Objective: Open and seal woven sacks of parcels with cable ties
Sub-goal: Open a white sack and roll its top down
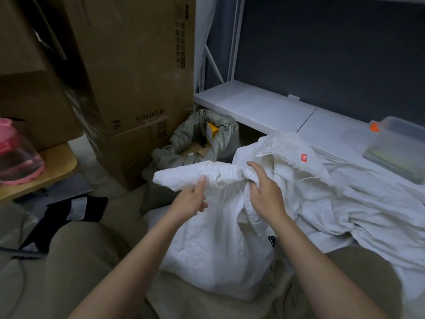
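from the head view, a dim storeroom floor (110, 199) is seen, closed off at the far right by a low white shelf (253, 102) against a dark wall. two stacked cardboard boxes (128, 65) are stood at the far left, and a wooden worktop (57, 169) at the left edge carries one pink bottle (16, 153). one white woven sack (218, 245) is stood near centre between the knees; its rolled mouth is gripped by both hands, the left hand (193, 201) pinching it with thumb and curled fingers, the right hand (266, 192) with fingers closed round the bunched rim. more loose white sacks (345, 203) are heaped at the right. one grey-green sack (202, 139) is left open behind. one clear plastic box (397, 146) is set on the shelf, and one black parcel (76, 210) lies on the floor at the left.
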Demonstrator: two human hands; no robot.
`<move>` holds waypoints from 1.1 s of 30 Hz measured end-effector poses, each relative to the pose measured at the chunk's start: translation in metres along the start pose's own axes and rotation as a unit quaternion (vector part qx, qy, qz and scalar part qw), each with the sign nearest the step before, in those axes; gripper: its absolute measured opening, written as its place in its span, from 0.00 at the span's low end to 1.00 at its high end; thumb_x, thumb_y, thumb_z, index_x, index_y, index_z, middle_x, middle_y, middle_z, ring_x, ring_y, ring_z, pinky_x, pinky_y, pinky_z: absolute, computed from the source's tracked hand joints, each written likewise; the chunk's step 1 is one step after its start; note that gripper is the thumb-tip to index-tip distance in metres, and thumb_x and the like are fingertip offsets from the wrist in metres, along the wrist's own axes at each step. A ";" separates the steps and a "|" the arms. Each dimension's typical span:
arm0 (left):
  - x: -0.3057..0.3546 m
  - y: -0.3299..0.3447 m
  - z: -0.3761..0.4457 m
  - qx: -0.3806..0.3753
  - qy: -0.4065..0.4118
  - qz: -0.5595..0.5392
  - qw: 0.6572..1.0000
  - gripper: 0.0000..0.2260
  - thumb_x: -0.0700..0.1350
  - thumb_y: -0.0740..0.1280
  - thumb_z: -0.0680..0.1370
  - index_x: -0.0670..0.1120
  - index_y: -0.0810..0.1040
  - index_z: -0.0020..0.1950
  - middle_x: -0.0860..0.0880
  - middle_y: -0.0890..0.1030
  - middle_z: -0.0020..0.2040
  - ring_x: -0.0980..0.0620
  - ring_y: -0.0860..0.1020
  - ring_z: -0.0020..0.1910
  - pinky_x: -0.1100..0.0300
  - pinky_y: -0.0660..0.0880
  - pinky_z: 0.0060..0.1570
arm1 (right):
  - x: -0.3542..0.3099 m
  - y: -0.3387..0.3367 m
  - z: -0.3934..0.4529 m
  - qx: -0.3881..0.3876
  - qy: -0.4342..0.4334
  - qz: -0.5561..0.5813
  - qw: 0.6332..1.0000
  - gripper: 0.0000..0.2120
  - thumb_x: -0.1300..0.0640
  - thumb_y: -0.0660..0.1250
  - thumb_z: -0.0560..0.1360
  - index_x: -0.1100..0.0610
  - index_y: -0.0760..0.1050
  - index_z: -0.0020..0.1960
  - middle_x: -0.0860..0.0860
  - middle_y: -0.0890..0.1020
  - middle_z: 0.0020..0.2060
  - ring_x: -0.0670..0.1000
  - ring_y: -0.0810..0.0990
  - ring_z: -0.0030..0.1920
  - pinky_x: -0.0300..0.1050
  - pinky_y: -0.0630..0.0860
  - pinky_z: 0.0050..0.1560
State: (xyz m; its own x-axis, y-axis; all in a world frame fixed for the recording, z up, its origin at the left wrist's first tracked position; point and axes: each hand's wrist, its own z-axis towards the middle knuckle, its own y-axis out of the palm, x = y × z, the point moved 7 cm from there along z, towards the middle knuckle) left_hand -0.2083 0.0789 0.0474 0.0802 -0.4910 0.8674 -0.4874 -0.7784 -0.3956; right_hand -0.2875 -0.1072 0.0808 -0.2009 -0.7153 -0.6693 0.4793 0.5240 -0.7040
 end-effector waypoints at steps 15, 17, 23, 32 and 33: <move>0.063 -0.008 0.017 -0.020 0.032 -0.295 0.955 0.16 0.46 0.65 0.79 0.41 0.73 0.64 0.42 0.80 0.58 0.49 0.81 0.53 0.57 0.80 0.49 | -0.054 -0.005 0.026 -0.020 -0.059 0.029 0.998 0.10 0.48 0.65 0.77 0.47 0.80 0.56 0.44 0.83 0.42 0.47 0.80 0.44 0.44 0.75 0.43; 0.039 -0.008 0.019 0.023 -0.038 -0.294 0.955 0.23 0.50 0.66 0.78 0.41 0.67 0.69 0.42 0.77 0.60 0.49 0.80 0.54 0.58 0.79 0.46 | -0.053 0.005 0.025 0.019 -0.085 -0.058 0.995 0.11 0.55 0.65 0.77 0.50 0.80 0.58 0.49 0.84 0.47 0.51 0.80 0.48 0.48 0.77 0.44; 0.015 0.004 0.021 0.017 -0.094 -0.318 0.943 0.25 0.52 0.71 0.75 0.35 0.71 0.62 0.40 0.80 0.50 0.43 0.81 0.51 0.53 0.79 0.51 | -0.071 0.055 -0.015 0.014 -0.208 -0.126 0.970 0.10 0.59 0.64 0.71 0.55 0.73 0.52 0.50 0.77 0.46 0.50 0.75 0.45 0.42 0.76 0.35; 0.010 -0.001 0.016 -0.061 0.069 -0.076 0.993 0.06 0.36 0.67 0.69 0.44 0.74 0.42 0.45 0.72 0.38 0.48 0.71 0.38 0.55 0.69 0.39 | -0.080 0.022 0.009 -0.109 -0.267 -0.117 0.950 0.30 0.67 0.61 0.74 0.48 0.65 0.72 0.48 0.67 0.71 0.51 0.67 0.67 0.49 0.72 0.61; 0.010 0.003 0.011 -0.081 0.090 -0.051 0.991 0.05 0.35 0.66 0.68 0.43 0.74 0.42 0.46 0.71 0.37 0.49 0.69 0.36 0.55 0.66 0.37 | -0.089 0.031 0.010 -0.147 -0.325 -0.202 0.912 0.35 0.69 0.63 0.72 0.47 0.61 0.75 0.49 0.61 0.74 0.53 0.62 0.71 0.49 0.67 0.65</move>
State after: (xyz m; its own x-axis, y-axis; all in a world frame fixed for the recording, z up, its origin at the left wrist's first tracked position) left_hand -0.1991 0.0674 0.0515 -0.0118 -0.3237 0.9461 -0.6183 -0.7412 -0.2614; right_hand -0.2464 -0.0316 0.1205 0.2834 -0.9507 -0.1259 0.2100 0.1897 -0.9591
